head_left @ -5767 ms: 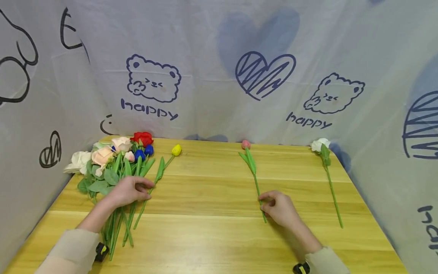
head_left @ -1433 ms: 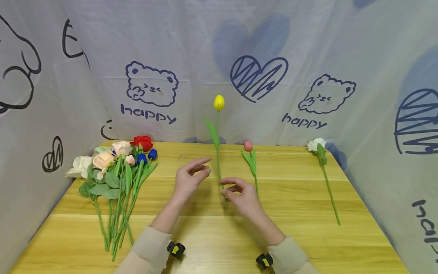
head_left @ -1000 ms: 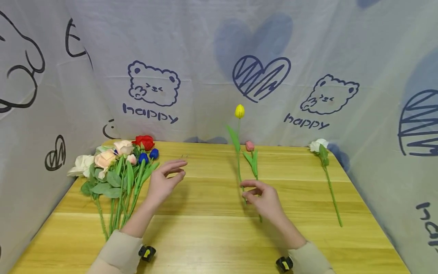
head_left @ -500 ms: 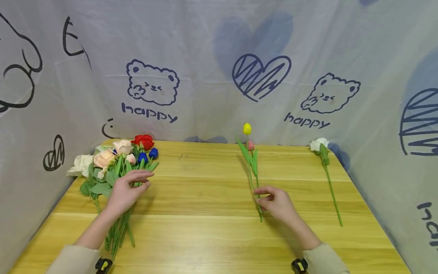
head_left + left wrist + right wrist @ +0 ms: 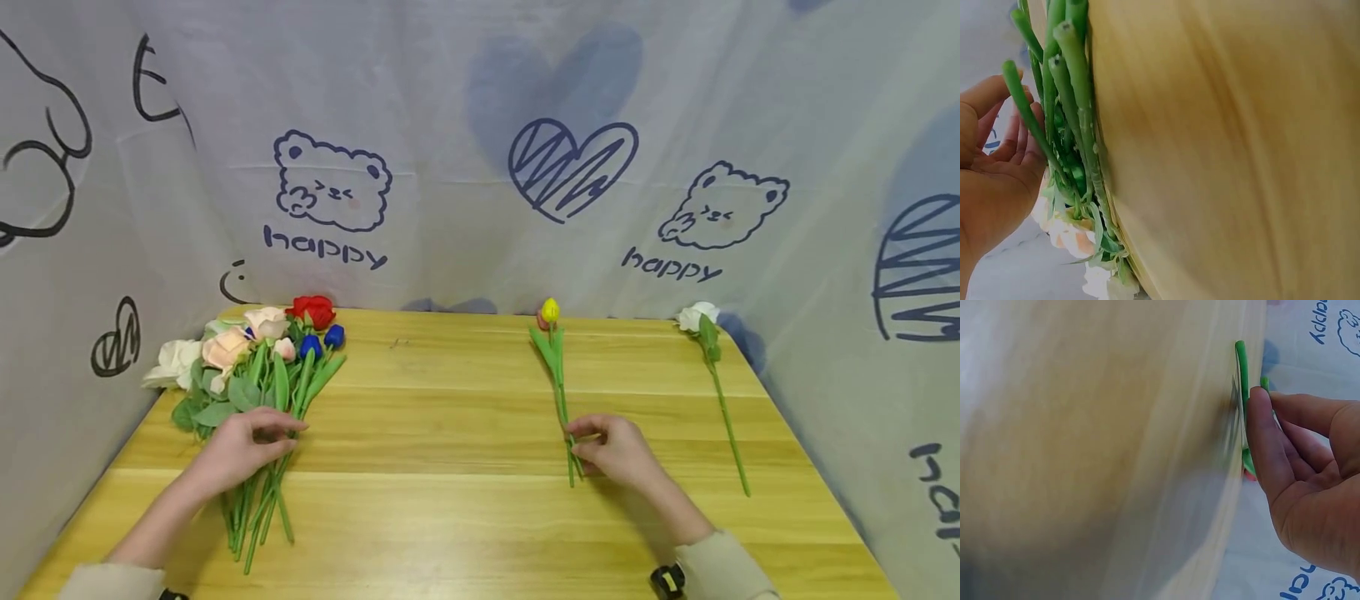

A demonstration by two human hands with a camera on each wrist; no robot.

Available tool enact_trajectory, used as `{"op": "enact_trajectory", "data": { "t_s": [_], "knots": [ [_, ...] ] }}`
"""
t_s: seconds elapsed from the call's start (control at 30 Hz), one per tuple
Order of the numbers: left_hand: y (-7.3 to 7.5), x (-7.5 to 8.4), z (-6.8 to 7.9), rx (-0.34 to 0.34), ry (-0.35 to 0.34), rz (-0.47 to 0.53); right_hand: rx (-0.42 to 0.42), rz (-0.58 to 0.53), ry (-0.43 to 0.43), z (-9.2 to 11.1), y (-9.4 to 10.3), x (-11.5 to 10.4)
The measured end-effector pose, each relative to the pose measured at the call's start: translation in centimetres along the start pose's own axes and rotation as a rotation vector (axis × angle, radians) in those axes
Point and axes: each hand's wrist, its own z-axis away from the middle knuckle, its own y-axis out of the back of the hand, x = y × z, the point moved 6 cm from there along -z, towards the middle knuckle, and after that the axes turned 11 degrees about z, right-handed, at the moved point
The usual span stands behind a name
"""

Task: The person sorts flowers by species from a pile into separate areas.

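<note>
In the head view, my right hand point(image 5: 611, 450) pinches the stem of a yellow tulip point(image 5: 551, 310) between thumb and index finger. That tulip lies over a pink tulip point(image 5: 542, 321), whose bloom peeks out behind the yellow one. My left hand point(image 5: 243, 450) hovers at the stems of a flower bunch on the left, fingers gently bent and thumb apart from them. Within the bunch are a red rose point(image 5: 312, 312), blue tulips point(image 5: 334, 337), peach roses point(image 5: 225, 347) and a white rose point(image 5: 177, 362). In the left wrist view, several green stems point(image 5: 1072, 69) pass beside the fingers.
A single white rose point(image 5: 697, 317) lies at the right of the wooden table point(image 5: 450, 517), its stem toward the front. Printed cloth point(image 5: 450, 167) hangs behind the table and along both sides.
The yellow tulip, earlier lying by the bunch, was held upright, then moved right and lowered over the pink tulip in my right hand. My left hand has gone back left to the bunch's stems.
</note>
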Motion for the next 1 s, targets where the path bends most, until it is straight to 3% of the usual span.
{"op": "enact_trajectory", "data": {
  "t_s": [0.4,0.6,1.0],
  "knots": [
    [0.0,-0.4,-0.4,-0.107,0.050,-0.059,-0.023,0.084,0.044,-0.4,-0.4,-0.2],
    [0.1,-0.5,-0.8,-0.134,0.007,-0.067,-0.028,0.083,0.045,-0.6,-0.6,-0.4],
    [0.1,-0.6,-0.8,-0.140,0.045,-0.049,-0.043,0.158,0.103,-0.8,-0.9,-1.3]
  ]
}}
